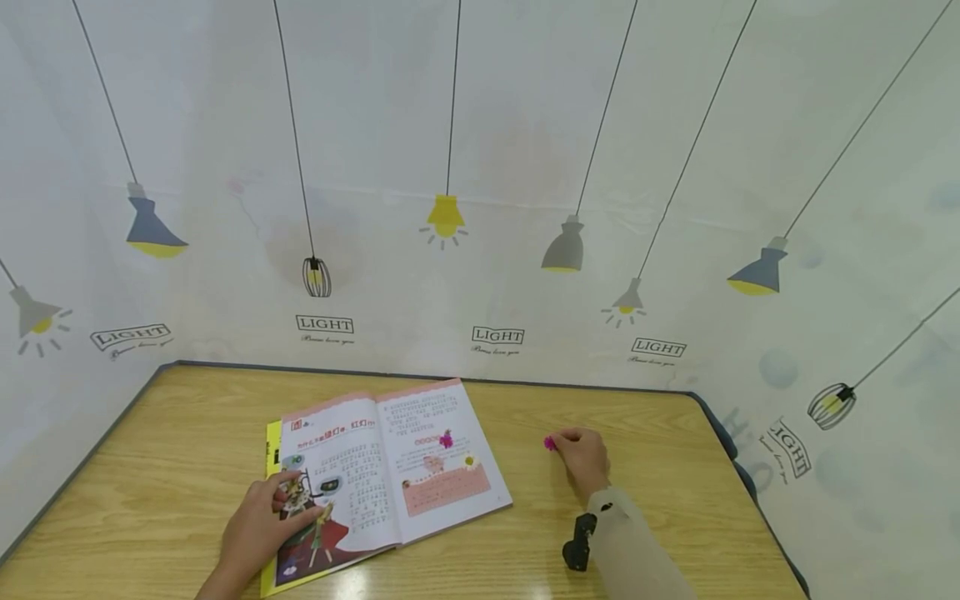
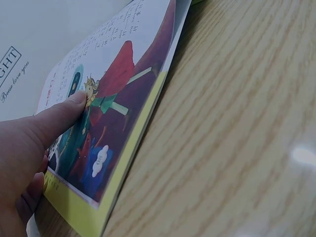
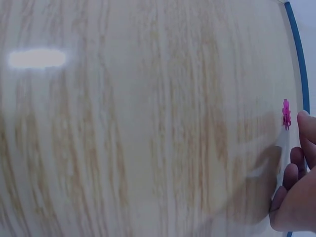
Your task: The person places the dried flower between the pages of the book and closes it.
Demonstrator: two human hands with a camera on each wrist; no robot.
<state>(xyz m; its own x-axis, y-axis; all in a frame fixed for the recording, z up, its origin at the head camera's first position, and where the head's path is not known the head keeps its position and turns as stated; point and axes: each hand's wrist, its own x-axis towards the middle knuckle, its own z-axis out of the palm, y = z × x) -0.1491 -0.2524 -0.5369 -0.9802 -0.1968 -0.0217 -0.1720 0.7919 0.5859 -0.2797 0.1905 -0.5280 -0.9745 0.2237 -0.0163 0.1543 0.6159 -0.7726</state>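
An open book (image 1: 382,467) with printed pages lies on the table. My left hand (image 1: 258,521) is at its lower left edge; the thumb (image 2: 66,111) presses on the illustrated page and the other fingers curl at the book's edge. To the right of the book, my right hand (image 1: 585,457) pinches a small magenta flower (image 1: 550,443) close over the tabletop. The same flower (image 3: 286,112) shows near the fingertips in the right wrist view. On the right page sit another magenta flower (image 1: 447,439) and a small yellow-centred flower (image 1: 470,461).
The wooden table (image 1: 645,467) has a dark blue edge and meets a wall (image 1: 390,208) printed with hanging lamps. A yellow cover (image 1: 272,446) sticks out under the book's left side. A black device (image 1: 579,542) is strapped at my right wrist.
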